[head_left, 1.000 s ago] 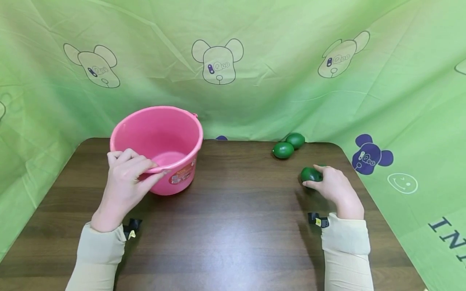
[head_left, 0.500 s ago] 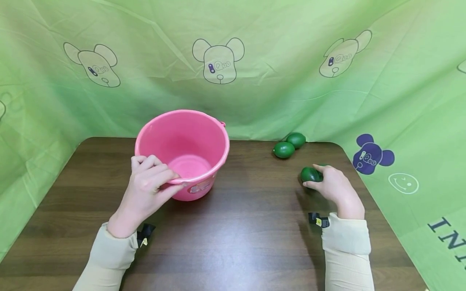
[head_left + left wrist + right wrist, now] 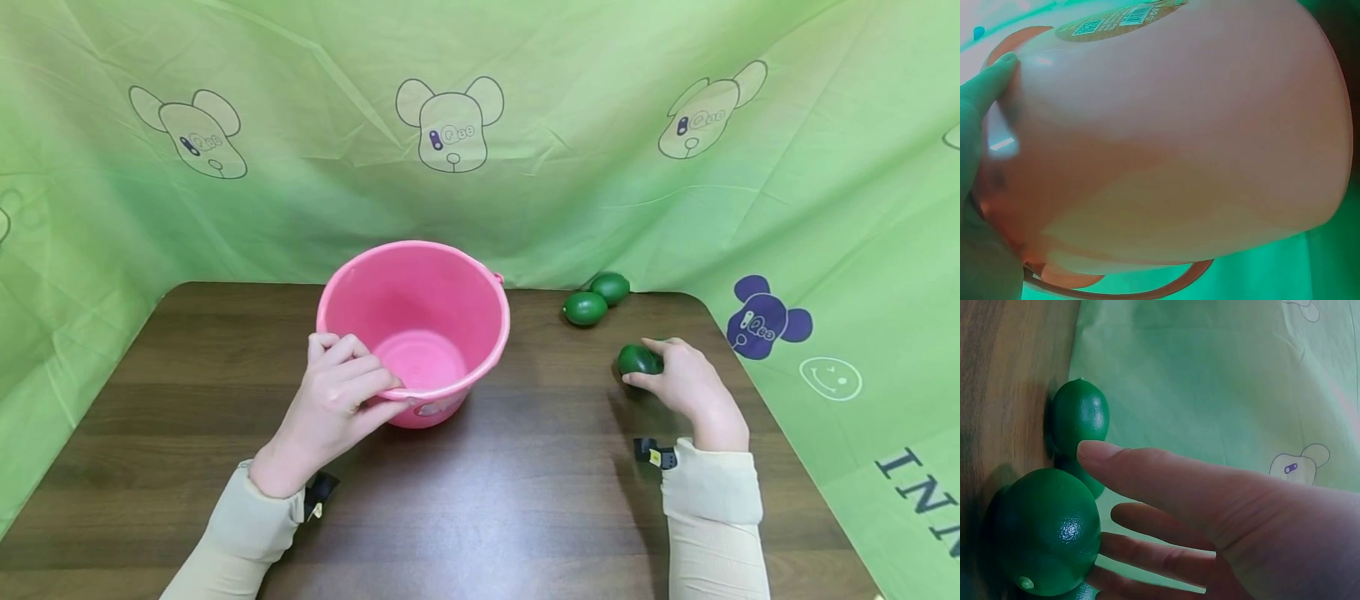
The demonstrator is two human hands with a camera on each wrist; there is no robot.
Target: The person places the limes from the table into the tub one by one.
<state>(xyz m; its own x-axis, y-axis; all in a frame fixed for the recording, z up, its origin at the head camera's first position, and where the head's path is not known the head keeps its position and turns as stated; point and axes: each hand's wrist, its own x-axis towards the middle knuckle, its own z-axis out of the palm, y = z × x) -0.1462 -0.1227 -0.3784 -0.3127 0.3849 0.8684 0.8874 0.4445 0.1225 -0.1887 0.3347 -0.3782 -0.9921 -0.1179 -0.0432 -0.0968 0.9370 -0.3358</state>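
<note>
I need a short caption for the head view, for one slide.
Left hand grips the pink bucket rim; right hand holds a green lime on the brown table.

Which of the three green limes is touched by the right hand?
The near lime, alone beside the right hand; the two other limes lie together, untouched, at the table's far edge.

An empty pink bucket (image 3: 420, 325) stands upright mid-counter; a glossy green lime (image 3: 639, 360) lies to its right.
</note>
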